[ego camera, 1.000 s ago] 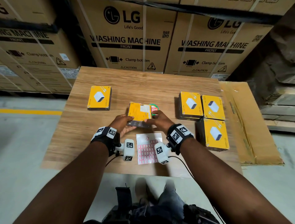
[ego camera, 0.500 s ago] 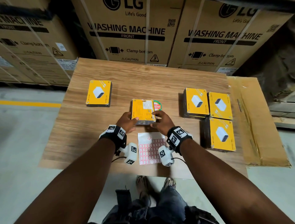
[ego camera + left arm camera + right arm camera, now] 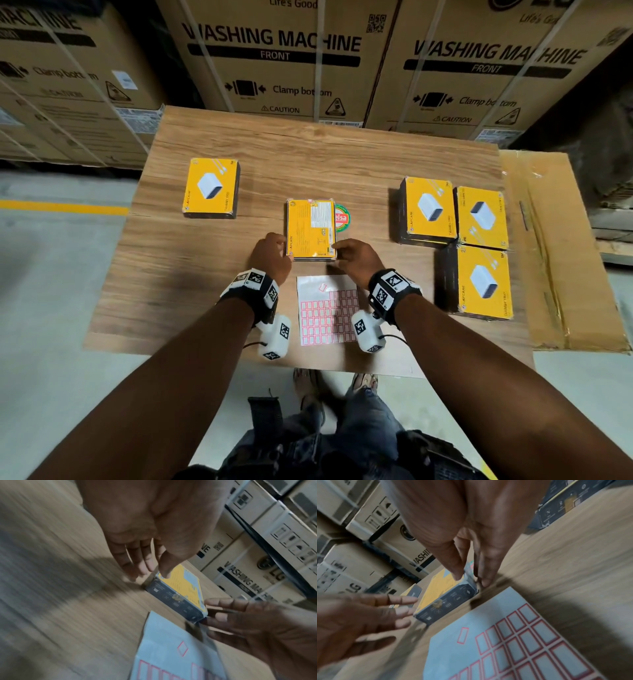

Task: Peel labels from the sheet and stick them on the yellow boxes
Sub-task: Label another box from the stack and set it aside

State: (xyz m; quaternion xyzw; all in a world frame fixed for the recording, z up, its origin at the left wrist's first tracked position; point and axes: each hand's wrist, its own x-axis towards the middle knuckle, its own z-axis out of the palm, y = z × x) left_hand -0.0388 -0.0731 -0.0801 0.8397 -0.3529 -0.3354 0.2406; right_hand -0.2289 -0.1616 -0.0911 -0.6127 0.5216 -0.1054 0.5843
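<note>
Counter (image 3: 212, 274): wood-grain.
Yellow box (image 3: 311, 229): flat between hands.
Left hand (image 3: 270, 255): fingers straight, thumb apparently touching box.
Right hand (image 3: 358, 257): fingers straight at corner.

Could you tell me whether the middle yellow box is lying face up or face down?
Face down: the middle yellow box shows printed text upward, not the charger picture.

Head camera looks steeply down at the table (image 3: 308, 154); both close wrist cameras face twelve o'clock, sharing the middle box (image 3: 310, 228).
</note>
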